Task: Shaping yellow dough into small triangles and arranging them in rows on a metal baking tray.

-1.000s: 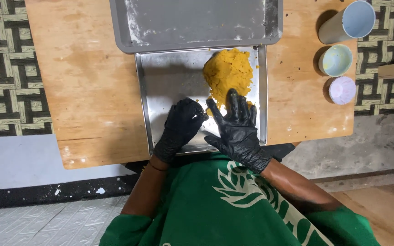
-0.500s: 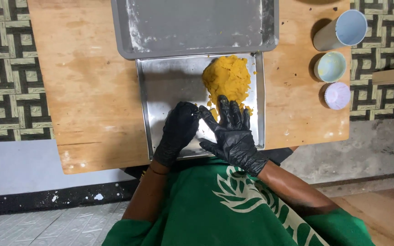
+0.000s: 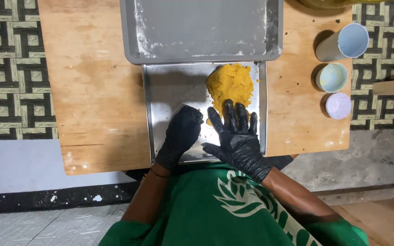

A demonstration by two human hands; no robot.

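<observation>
A mound of yellow dough [image 3: 231, 84] lies in the far right part of a small steel tray [image 3: 169, 91] on a wooden board. Both my hands wear black gloves. My right hand [image 3: 235, 136] lies flat with fingers spread on the tray's near end, fingertips just short of the dough. My left hand [image 3: 181, 134] rests beside it with fingers curled down on the tray floor, holding nothing that I can see. Small yellow crumbs lie between the two hands.
A larger flour-dusted grey tray [image 3: 201, 29] sits just beyond the small one. On the board's right side stand a white cup on its side [image 3: 343, 43], a pale round cup [image 3: 332, 76] and a fluted lilac paper case [image 3: 338, 105]. Patterned matting lies under the wooden board [image 3: 96, 91].
The view has shifted slightly. My hands stay at the tray's near end, the right hand's fingers reaching a little closer to the dough.
</observation>
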